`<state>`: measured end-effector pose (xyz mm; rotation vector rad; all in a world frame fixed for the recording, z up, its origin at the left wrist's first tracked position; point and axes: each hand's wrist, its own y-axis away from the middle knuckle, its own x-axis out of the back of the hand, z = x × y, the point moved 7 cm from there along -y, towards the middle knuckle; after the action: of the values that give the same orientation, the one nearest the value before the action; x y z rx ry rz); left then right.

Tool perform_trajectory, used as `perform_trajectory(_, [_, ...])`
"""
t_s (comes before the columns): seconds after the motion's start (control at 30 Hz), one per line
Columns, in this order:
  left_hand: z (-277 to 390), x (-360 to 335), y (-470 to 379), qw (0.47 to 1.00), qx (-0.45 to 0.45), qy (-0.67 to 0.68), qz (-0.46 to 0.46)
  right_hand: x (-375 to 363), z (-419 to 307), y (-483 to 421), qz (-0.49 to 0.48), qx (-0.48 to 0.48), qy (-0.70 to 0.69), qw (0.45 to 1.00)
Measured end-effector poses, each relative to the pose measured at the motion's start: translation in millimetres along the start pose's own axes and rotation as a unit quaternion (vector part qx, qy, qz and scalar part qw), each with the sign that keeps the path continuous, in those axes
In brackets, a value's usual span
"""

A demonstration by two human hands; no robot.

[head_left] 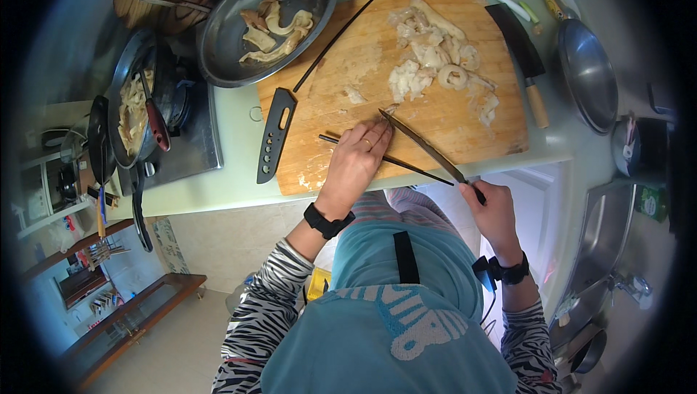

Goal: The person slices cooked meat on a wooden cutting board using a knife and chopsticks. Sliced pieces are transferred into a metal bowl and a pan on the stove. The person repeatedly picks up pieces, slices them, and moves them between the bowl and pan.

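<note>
My right hand [493,211] grips the black handle of a kitchen knife [427,146], its blade slanting across the front of the wooden cutting board [337,83]. My left hand [359,149] lies on the board, fingertips bunched at a small pale food piece [390,111] beside the knife tip. A black chopstick [416,169] passes beneath that hand, its end over the counter edge. Another chopstick [335,42] rests along the board's left side. Beyond the knife lies a heap of pale, meat-like sliced pieces [430,56]. My left palm is hidden.
A metal basin [218,62] with several food strips overlaps the board's far left corner. Left stands a wok [114,121] holding food and a red-handled utensil [158,124]. A black perforated plastic piece [276,135], a cleaver [517,40] and a metal bowl [588,75] flank the board.
</note>
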<state>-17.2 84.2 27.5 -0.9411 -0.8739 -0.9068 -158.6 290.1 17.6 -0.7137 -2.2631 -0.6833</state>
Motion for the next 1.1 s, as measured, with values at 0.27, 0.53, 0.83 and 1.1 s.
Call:
perform_trajectory(0.27, [-9, -9, 7, 1.0, 0.019, -0.016, 0.01, -2, -15, 5, 0.043, 0.062, 0.107, 0.991])
perform_trajectory(0.53, [-13, -12, 8, 0.999, 0.033, 0.006, 0.001, -21, -16, -3, 0.107, 0.119, 0.173, 0.972])
perform_trajectory(0.83, [-13, -12, 6, 0.999, 0.035, 0.007, -0.006, -18, -19, -9, 0.132, 0.138, 0.204, 0.96])
perform_trajectory(1.1, [-12, -8, 3, 0.998, 0.048, 0.037, 0.029, -22, -20, -11, 0.135, 0.155, 0.214, 0.955])
